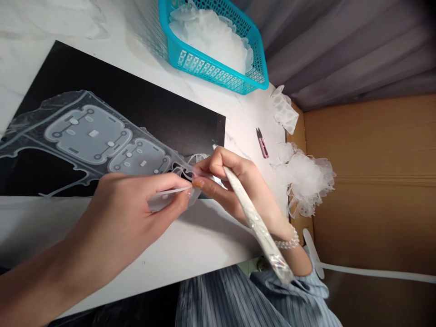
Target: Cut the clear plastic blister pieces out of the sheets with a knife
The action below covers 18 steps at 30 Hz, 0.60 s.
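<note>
A translucent, rubbery moulded sheet [85, 131] with rounded panels, slots and small raised spots lies over a black board [136, 86]. My left hand [132, 213] pinches a clear piece at its right end between thumb and fingers. Close against those fingertips, my right hand [238, 186] pinches the same clear material with thumb and index finger. It also grips a slim stick-like tool wrapped in whitish material [254, 218], slanting back past the wrist. A narrow tip pokes out above the fist. The fingers hide much of the pinched piece.
A turquoise basket [218, 81] of translucent pieces stands at the back. Small pink-handled thread snips [262, 144] lie right of the board. Translucent scraps [306, 177] pile up by a cardboard wall [368, 181]. The white table's front edge runs near my lap.
</note>
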Tool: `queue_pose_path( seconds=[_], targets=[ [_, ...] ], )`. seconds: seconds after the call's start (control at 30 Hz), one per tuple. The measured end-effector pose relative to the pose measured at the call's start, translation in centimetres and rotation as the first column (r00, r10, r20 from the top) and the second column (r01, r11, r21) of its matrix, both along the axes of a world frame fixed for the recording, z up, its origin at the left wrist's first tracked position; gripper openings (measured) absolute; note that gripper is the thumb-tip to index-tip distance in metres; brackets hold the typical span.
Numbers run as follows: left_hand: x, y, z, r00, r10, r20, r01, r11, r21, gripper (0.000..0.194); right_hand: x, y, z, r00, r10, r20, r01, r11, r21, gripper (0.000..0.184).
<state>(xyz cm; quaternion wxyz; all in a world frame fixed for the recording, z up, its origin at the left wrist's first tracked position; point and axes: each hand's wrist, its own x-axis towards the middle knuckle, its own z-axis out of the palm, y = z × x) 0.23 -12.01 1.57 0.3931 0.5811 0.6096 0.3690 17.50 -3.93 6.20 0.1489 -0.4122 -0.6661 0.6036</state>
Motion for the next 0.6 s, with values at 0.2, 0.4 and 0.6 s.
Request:
queue_pose_path(
  seconds=[0.2,0.4,0.6],
  targets=[
    [0.3,0.0,1.0,0.974,0.164,-0.159,-0.130,0.970,0.204,0.019,-0.7,-1.5,-1.4,0.954,-0.206,-0.219,0.199,0.979,-0.054,0.047],
    [0.0,-0.2,1.2,0.967,0.231,-0.108,-0.209,0.960,0.184,0.015,-0.3,-1.0,-2.0,0.904,-0.343,-0.256,0.349,0.937,-0.022,0.053],
    [-0.9,-0.9,1.7,0.982,0.161,0.094,-0.149,0.981,-0.128,0.019,0.9,0.5,-1.9,0.873,-0.408,-0.268,0.420,0.907,-0.012,0.046]
  ],
)
